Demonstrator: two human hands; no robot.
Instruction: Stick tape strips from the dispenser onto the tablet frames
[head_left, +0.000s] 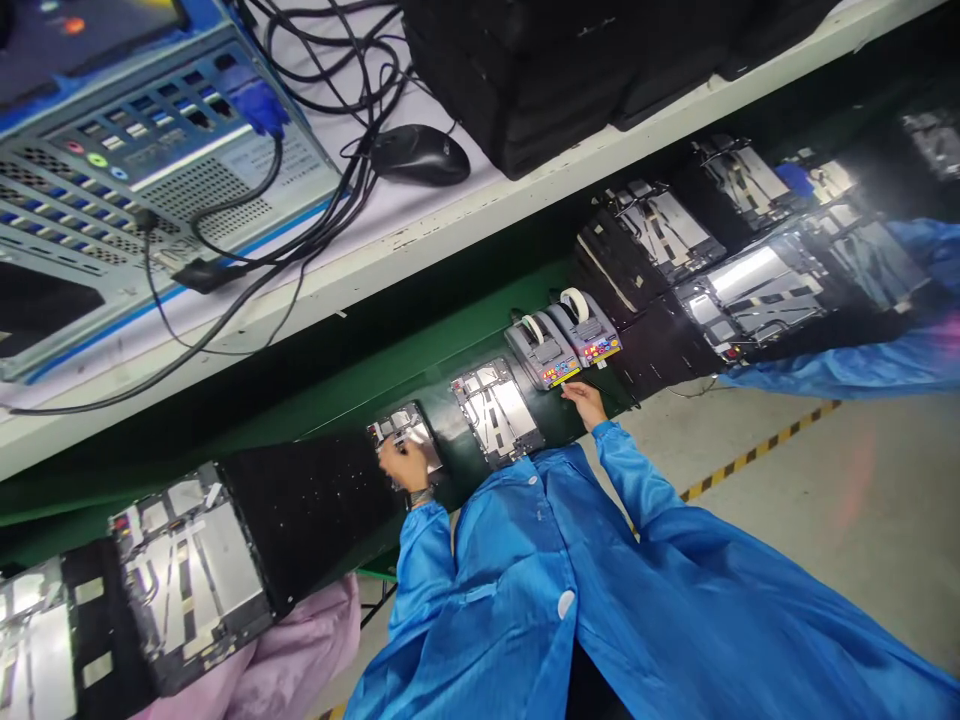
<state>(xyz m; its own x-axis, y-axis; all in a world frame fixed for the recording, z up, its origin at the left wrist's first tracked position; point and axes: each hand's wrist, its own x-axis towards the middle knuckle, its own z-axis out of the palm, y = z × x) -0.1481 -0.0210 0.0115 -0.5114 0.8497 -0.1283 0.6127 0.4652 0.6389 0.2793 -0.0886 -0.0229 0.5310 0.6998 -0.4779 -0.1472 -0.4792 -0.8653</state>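
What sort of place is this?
Probably an electronics assembly line: metal device housings sit along a green conveyor belt, with tape dispensers beside them and a person in a blue smock working there.

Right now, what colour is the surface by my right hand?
The surface is dark green, clearest in the head view.

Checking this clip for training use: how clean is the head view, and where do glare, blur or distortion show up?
Head view: the frame is tilted, and wide-angle stretching bends the green conveyor belt toward the edges; glare bleaches the silver panel at upper right; the left hand looks slightly soft; the computer case and mouse look fairly sharp.
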